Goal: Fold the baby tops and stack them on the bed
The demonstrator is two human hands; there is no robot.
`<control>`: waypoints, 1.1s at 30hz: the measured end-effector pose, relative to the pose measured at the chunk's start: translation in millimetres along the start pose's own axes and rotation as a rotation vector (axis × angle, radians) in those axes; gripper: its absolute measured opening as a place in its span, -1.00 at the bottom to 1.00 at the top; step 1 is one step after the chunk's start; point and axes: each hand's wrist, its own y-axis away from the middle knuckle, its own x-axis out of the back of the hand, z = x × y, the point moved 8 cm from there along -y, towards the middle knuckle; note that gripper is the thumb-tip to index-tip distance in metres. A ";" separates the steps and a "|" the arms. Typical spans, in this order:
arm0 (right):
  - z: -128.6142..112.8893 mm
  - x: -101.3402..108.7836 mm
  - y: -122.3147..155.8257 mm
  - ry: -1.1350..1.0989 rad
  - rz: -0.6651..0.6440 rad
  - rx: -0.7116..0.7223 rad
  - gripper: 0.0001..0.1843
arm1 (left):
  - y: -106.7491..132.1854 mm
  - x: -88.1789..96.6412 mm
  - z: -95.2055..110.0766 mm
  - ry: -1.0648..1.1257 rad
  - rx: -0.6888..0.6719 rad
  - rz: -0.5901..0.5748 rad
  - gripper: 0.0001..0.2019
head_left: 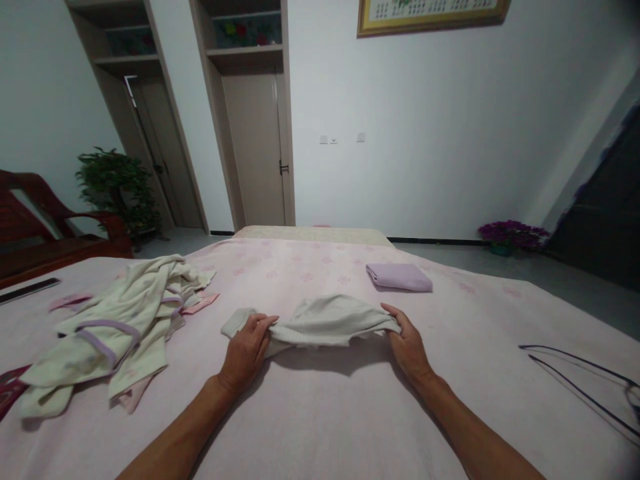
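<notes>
Two bare forearms reached over a pink flowered cover (325, 427), ending in a left hand (245, 350) and a right hand (410, 343) set well apart. Nearer than the left fingers, at the far left edge, showed part of a dark red item (13, 388); out to the right of the right fingers lay a black wire hanger (583, 367), partly cut off. The left fingers were bent down and nearly closed on the edge of a pale grey garment (333, 319), and the right fingers gripped its other end, a narrow gap showing between the raised forefinger and the cloth. The garment stretched between both sets of fingers, bunched upward in the middle, with a ribbed cuff (239, 322) sticking out just beyond the left ones. Well to the left of the left fingers sprawled a rumpled heap of cream clothing (143, 313) with lavender trim. A folded lavender cloth (400, 277) lay beyond the right fingers, near them but apart. Farther off stood a wooden bench (65, 230) and a leafy plant (115, 183) on the left, purple flowers (513, 233) on the right, and a closed door (253, 147) straight beyond the left fingers.
</notes>
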 end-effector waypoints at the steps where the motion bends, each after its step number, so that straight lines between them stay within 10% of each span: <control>1: 0.9 3.0 -0.5 -0.044 0.039 -0.035 -0.43 | -0.3 -0.8 3.2 -0.022 -0.014 -0.015 -0.65; 9: 3.1 9.9 -2.2 -0.213 0.129 -0.110 -0.56 | 1.6 -11.5 18.7 -0.025 -0.104 -0.113 -0.64; 23: 7.8 -19.4 1.7 0.050 -0.294 -0.045 -0.65 | 6.2 3.3 -25.2 0.379 0.324 0.163 -0.68; 33: 6.0 -10.9 -6.5 -0.646 -0.015 -0.254 -0.65 | 6.6 3.2 -31.9 0.366 0.370 0.177 -0.67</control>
